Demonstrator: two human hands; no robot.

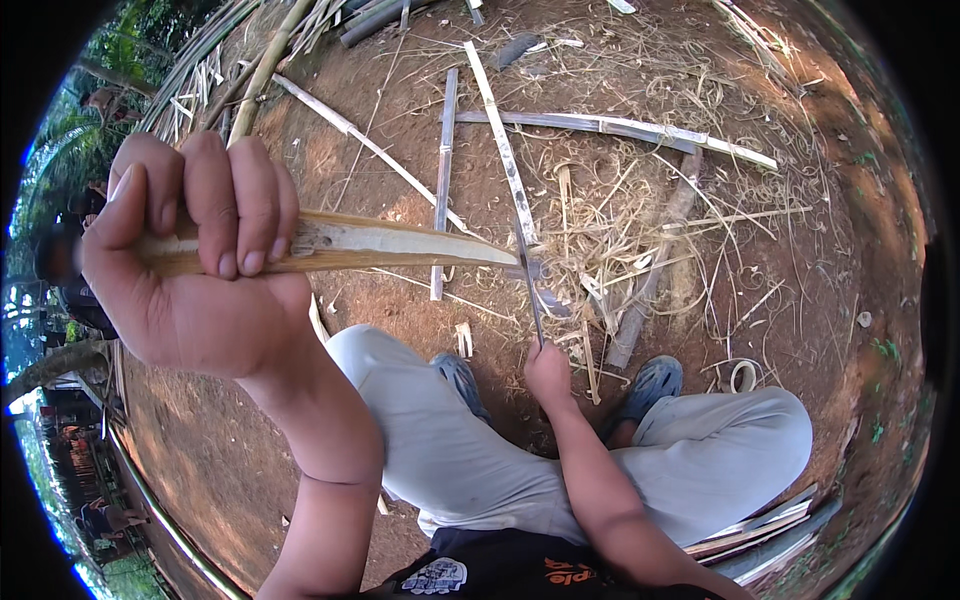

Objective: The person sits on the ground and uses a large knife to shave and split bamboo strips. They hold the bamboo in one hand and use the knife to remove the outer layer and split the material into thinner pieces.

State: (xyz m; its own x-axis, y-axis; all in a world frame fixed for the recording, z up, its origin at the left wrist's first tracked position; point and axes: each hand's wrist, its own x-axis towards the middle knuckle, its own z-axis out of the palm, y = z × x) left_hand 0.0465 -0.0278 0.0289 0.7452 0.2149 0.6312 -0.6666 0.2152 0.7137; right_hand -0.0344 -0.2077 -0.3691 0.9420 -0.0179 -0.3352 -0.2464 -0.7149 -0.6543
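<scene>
I see the left hand point(190, 270) raised at centre left, fingers curled tight around a bamboo strip point(380, 245) that tapers rightward to a pale, split, fibrous point. At centre, the right hand point(548, 375) clenches a knife point(528, 285), its thin blade upright against the tip. Dry shavings point(620, 230) litter the reddish soil point(330, 150) behind.

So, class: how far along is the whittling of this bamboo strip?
Done: shavings litter the ground, and the bamboo strip already tapers to a point. In hand: the left hand grips the strip while the right hand sets a knife at its tip. Left: uncut slats lie beyond.
</scene>
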